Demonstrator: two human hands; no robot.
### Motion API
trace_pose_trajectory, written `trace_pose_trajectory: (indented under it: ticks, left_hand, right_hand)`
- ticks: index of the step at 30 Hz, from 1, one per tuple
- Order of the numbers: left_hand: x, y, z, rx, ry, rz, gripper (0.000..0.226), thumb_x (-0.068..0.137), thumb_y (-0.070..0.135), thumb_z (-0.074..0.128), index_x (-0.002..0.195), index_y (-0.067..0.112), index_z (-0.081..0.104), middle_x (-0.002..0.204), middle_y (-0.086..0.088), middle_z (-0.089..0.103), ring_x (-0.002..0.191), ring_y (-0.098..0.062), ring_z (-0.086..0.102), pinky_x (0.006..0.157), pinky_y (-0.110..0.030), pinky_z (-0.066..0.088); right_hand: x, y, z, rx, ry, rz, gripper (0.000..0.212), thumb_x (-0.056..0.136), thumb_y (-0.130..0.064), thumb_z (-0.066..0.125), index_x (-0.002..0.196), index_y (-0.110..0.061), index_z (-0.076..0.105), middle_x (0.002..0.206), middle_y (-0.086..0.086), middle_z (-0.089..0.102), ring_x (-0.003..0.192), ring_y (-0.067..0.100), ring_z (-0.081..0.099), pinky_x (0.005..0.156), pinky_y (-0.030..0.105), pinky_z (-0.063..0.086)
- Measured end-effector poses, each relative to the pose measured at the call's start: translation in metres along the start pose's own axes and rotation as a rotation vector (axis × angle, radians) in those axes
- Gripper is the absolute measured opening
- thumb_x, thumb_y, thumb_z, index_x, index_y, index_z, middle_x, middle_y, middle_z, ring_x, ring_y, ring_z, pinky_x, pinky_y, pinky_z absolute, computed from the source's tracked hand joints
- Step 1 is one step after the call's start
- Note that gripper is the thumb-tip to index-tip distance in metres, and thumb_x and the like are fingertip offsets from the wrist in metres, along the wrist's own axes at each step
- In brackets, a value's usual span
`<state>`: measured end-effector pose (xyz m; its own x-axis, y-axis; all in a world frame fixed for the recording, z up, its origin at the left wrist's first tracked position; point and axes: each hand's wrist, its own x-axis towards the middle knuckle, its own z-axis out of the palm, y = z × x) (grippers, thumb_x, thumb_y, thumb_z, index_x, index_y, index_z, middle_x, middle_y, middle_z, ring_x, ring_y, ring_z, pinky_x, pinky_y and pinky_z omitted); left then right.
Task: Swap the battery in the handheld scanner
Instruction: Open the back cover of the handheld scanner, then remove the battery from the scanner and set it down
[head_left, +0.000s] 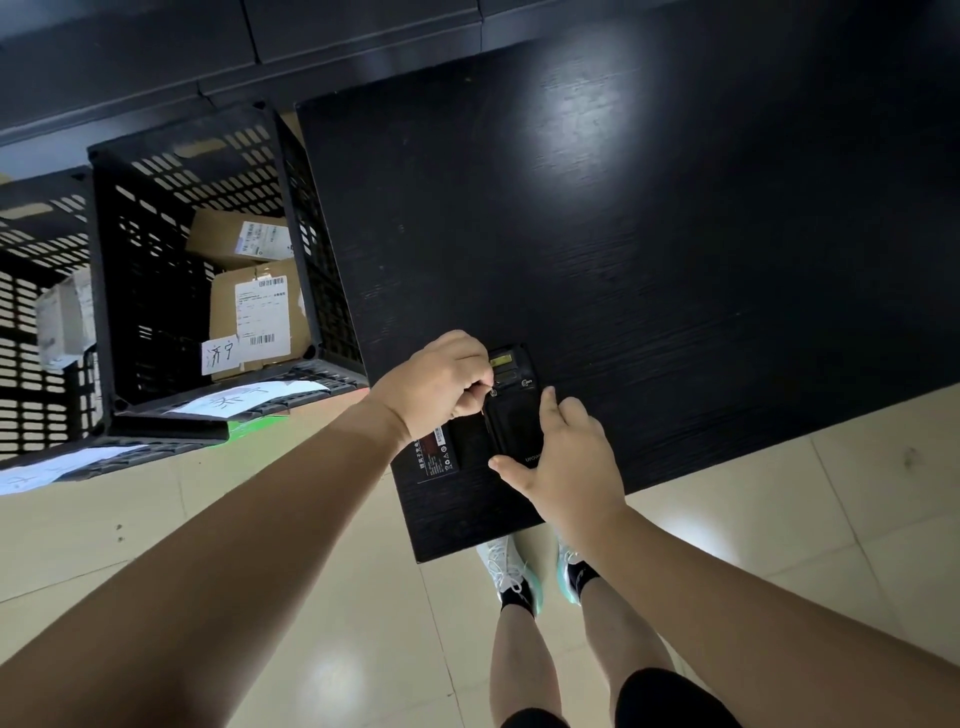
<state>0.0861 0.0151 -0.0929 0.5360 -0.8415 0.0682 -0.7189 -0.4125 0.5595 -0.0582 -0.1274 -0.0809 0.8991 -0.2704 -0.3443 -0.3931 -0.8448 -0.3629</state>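
The scanner (514, 410) lies face down at the near corner of the black desk (649, 249). The left hand (441, 382) pinches narrow at a small latch on its back; the right hand (566, 460), fingers spread wide, steadies the lower end. A battery (440, 452) rests just beside the scanner, labelled side up.

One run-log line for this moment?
left hand: pinching latch | right hand: steadying black handheld scanner | loose battery: beside scanner
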Motion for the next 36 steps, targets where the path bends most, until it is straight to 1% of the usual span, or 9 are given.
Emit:
trace_pose_trajectory:
  ticks: [2,4,6,8,11,14,26,30,36]
  left_hand:
    - [-0.01,0.013,0.002,0.005,0.089,-0.088,0.016,0.072,-0.014,0.065,0.076,0.001,0.068,0.082,-0.008,0.065,0.085,-0.026,0.059,0.067,-0.04,0.054]
    - [-0.023,0.037,0.009,-0.048,0.216,-0.307,0.008,0.083,0.001,0.07,0.09,0.004,0.07,0.096,-0.007,0.066,0.097,-0.024,0.059,0.085,-0.038,0.052]
    - [-0.033,0.073,0.018,-0.182,0.304,-0.654,0.028,0.086,0.016,0.071,0.113,0.01,0.066,0.115,-0.003,0.061,0.112,-0.019,0.054,0.1,-0.031,0.045]
    - [-0.033,0.111,0.029,-0.307,0.362,-0.921,0.051,0.085,0.025,0.072,0.132,0.013,0.055,0.128,0.0,0.052,0.122,-0.015,0.047,0.109,-0.029,0.039]
    - [-0.023,0.15,0.047,-0.395,0.402,-1.145,0.082,0.084,0.036,0.074,0.15,0.011,0.032,0.145,-0.002,0.038,0.136,-0.02,0.031,0.116,-0.034,0.028]
    - [-0.006,0.163,0.06,-0.422,0.454,-1.308,0.098,0.081,0.043,0.076,0.154,0.009,0.022,0.15,-0.006,0.031,0.139,-0.024,0.026,0.115,-0.037,0.027]
    - [0.01,0.165,0.09,-0.352,0.439,-1.424,0.093,0.088,0.044,0.068,0.158,0.015,0.015,0.147,-0.003,0.033,0.127,-0.025,0.032,0.11,-0.035,0.03]
    - [0.012,0.165,0.091,-0.331,0.42,-1.436,0.092,0.089,0.045,0.066,0.158,0.014,0.013,0.145,-0.003,0.032,0.124,-0.025,0.032,0.108,-0.036,0.031]
    - [0.012,0.165,0.092,-0.298,0.418,-1.43,0.093,0.088,0.046,0.067,0.158,0.013,0.014,0.14,-0.003,0.036,0.118,-0.024,0.034,0.104,-0.033,0.032]
  right_hand:
    - [0.001,0.005,-0.006,0.073,-0.07,0.008,0.104,0.079,-0.068,0.063,0.156,-0.01,0.022,0.13,0.006,0.048,0.118,0.022,0.05,0.097,0.032,0.048]
    - [0.002,0.016,-0.018,0.252,-0.127,0.051,0.097,0.081,-0.063,0.065,0.155,-0.015,0.026,0.132,0.004,0.049,0.117,0.019,0.054,0.097,0.033,0.05]
    - [0.009,0.03,-0.032,0.402,-0.115,0.083,0.074,0.086,-0.05,0.068,0.148,-0.018,0.042,0.124,0.001,0.057,0.098,0.013,0.063,0.089,0.029,0.053]
    - [0.022,0.045,-0.046,0.398,-0.073,0.017,0.045,0.089,-0.033,0.07,0.13,-0.018,0.061,0.108,-0.001,0.064,0.078,0.007,0.065,0.083,0.027,0.056]
    - [0.047,0.055,-0.063,0.297,-0.116,-0.188,0.022,0.09,-0.022,0.07,0.112,-0.02,0.069,0.096,-0.006,0.063,0.076,0.003,0.062,0.077,0.026,0.055]
    - [0.073,0.052,-0.067,0.198,-0.199,-0.388,0.011,0.091,-0.022,0.068,0.102,-0.022,0.07,0.093,-0.01,0.06,0.078,0.004,0.061,0.071,0.023,0.053]
    - [0.109,0.044,-0.062,0.031,-0.366,-0.673,0.01,0.097,-0.024,0.057,0.096,-0.021,0.067,0.097,-0.008,0.057,0.08,0.01,0.056,0.067,0.03,0.051]
    - [0.12,0.04,-0.065,-0.021,-0.418,-0.764,0.012,0.096,-0.022,0.057,0.098,-0.018,0.068,0.101,-0.005,0.06,0.087,0.014,0.059,0.073,0.033,0.052]
    - [0.132,0.042,-0.06,-0.07,-0.4,-0.888,0.009,0.091,-0.016,0.058,0.086,-0.014,0.066,0.092,-0.009,0.053,0.079,0.01,0.05,0.069,0.037,0.052]
